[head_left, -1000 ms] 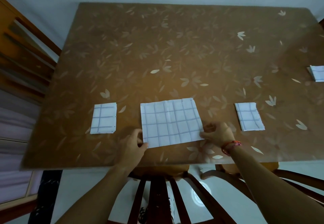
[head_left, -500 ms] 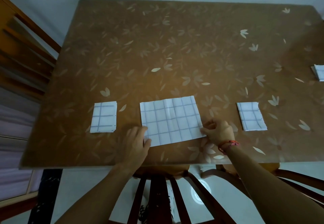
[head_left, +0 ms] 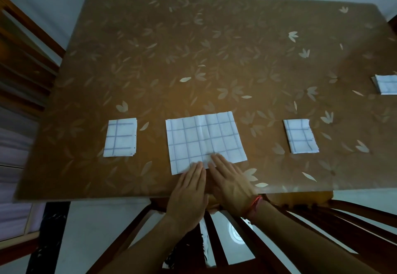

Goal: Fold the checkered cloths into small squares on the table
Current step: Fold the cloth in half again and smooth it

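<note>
middle cloth (head_left: 205,141): lay flat as a wide rectangle close to the near edge of the table (head_left: 214,48), with a faint crease running up its middle.
left hand (head_left: 189,190): lay flat, fingers straight and close together, its tips resting on the cloth's near edge, left of the crease.
right hand (head_left: 231,184): also lay flat just beside the left, fingers straight, its tips pressing a little further onto the cloth; a red band (head_left: 255,206) sat on the wrist.
grip: neither hand held anything; both only pressed down.
step in hand: this looked like smoothing the half-folded cloth before its next fold.
next move: it probably called for pinching the corners of one short side and carrying them across to the other so the grid lines met, then pressing the new crease. the thin cloth might have slid on the glossy top, so one hand should have pinned it.
left folded cloth (head_left: 120,137): already a small square, well apart from the middle one.
right folded cloth (head_left: 300,136): likewise folded small.
far cloth (head_left: 386,84): folded, partly cut off at the right edge.
</note>
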`<move>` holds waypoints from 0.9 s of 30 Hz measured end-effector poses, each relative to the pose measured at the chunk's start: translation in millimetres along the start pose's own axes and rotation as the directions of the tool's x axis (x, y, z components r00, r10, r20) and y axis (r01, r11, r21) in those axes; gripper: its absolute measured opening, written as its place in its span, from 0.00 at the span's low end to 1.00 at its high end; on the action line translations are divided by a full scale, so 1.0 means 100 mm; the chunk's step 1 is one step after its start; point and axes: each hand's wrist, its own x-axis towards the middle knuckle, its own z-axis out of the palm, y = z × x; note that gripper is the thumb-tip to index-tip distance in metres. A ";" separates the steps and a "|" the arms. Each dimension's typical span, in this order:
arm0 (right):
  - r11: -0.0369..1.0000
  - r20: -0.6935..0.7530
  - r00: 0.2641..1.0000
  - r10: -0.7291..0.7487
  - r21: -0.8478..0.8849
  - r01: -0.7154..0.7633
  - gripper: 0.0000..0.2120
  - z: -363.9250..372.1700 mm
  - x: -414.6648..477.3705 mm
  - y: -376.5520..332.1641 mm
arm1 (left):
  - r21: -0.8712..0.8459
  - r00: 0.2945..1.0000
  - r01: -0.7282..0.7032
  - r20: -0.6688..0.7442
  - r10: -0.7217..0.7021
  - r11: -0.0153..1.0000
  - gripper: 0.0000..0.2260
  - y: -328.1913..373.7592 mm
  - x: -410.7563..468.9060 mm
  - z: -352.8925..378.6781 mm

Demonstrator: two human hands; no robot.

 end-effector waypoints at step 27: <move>0.986 0.260 0.955 0.144 -0.120 -0.116 0.43 0.30 -0.13 -0.15 | 0.121 0.996 0.064 0.061 -0.072 0.991 0.28 -0.40 -0.18 0.00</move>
